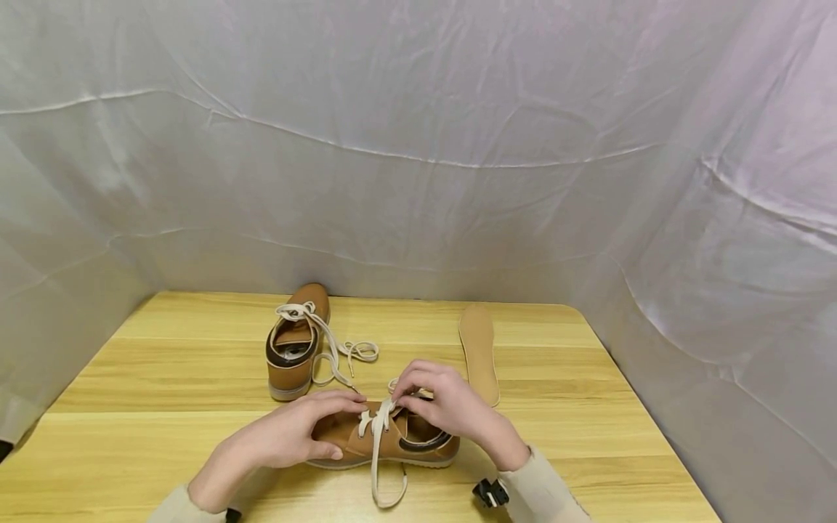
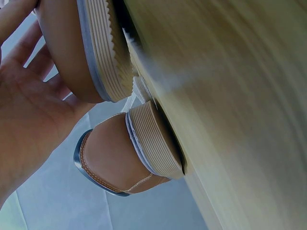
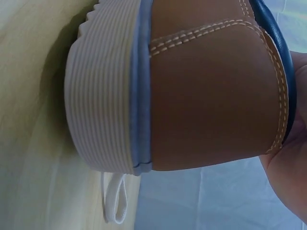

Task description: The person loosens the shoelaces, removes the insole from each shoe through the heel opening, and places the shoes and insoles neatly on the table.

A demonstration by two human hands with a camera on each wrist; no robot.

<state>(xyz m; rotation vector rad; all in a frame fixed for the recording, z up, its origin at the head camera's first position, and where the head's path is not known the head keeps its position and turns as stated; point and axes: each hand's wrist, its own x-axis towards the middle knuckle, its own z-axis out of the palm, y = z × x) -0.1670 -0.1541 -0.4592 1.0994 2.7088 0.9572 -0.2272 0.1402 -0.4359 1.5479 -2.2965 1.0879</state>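
A brown lace-up shoe [image 1: 343,430] lies sideways in front of me, toe to the left. My left hand [image 1: 288,432] holds its toe, thumb on the near side and fingers over the top. My right hand [image 1: 445,399] is above the shoe opening, pinching the cream shoelace [image 1: 382,418] by the top eyelets. One lace end hangs over the near side onto the table. The left wrist view shows the toe [image 2: 72,52] against the spread left hand [image 2: 33,96]. The heel [image 3: 211,105] fills the right wrist view, partly hiding the right hand [image 3: 288,167].
A second brown shoe [image 1: 290,378] stands behind on the left, its loose laces [image 1: 333,356] trailing right. A tan insole [image 1: 480,356] lies at the back right of the wooden table [image 1: 575,421]. Grey cloth [image 1: 418,203] hangs around the back and sides.
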